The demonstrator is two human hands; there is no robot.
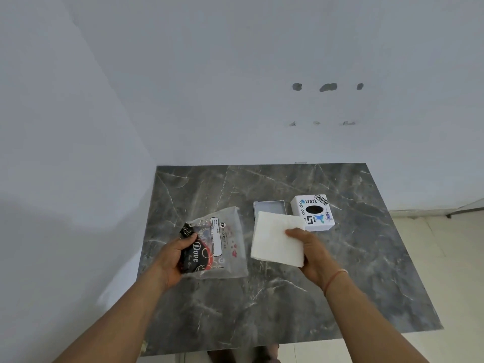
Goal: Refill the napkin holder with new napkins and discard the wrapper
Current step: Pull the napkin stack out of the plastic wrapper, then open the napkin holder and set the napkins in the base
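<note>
Napkins point(275, 238), a thick white stack, sit in the right hand point(311, 255), held above the table point(288, 305) with the thumb pressed on top near the right edge and the fingers curled underneath. The left hand point(170, 260) is closed on the wrapper point(220, 244), a limp clear plastic bag with black and red print, the thumb over its dark left end and the fingers wrapped below. The two hands are apart, each clamped on its own thing, with a strip of bare table between wrapper and stack.

Behind the napkins lies an open grey tray point(269, 206); the stack's far corner covers its near edge, so whether they touch cannot be told. Just to the right of it stands a white box point(313, 212) with stickers and a dark oval hole on top; the stack's right corner overlaps its lower left part in the view. Whether the tray holds anything is hard to make out.

The fingers of both hands are mostly hidden under what they hold. Small print on the wrapper is too blurred to read beyond a large word on the dark part. A thin orange band point(334, 279) circles the right wrist. Both forearms are cut off by the lower edge of the view. The table stands in a corner against a pale wall point(209, 100) with a few dark marks.
</note>
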